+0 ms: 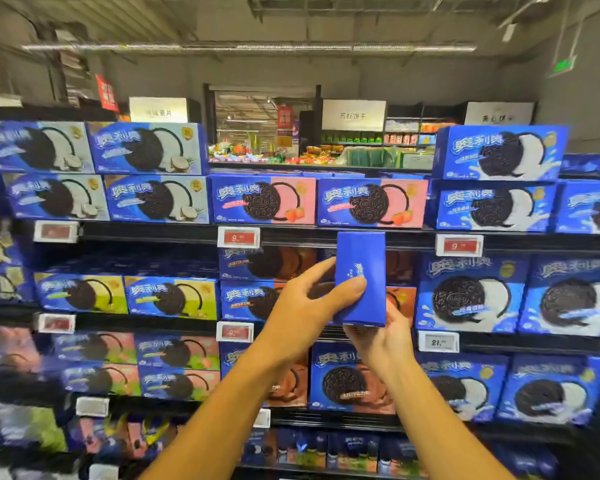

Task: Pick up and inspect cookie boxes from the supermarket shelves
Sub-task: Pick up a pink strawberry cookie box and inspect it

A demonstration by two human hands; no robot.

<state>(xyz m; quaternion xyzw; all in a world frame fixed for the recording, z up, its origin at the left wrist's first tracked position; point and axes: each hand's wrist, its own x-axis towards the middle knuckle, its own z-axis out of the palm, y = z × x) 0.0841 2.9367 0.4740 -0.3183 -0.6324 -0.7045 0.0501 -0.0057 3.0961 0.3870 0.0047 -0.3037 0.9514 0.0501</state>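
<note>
Blue box [361, 278] stands upright, narrow side to the camera, gripped by left hand [305, 306] and right hand [381, 337] from below, hiding shelf [153, 233] boxes behind; left edges blur.

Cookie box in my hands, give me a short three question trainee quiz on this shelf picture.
1. True or false: both hands hold the blue box.
2. Which way does the box stand: A upright on end, B lying flat, C upside down on the floor?
3. What colour backs the cookie on the strawberry boxes straight above?

Key:
1. True; the left hand wraps its side, the right hand supports it from below.
2. A.
3. Pink.
</note>
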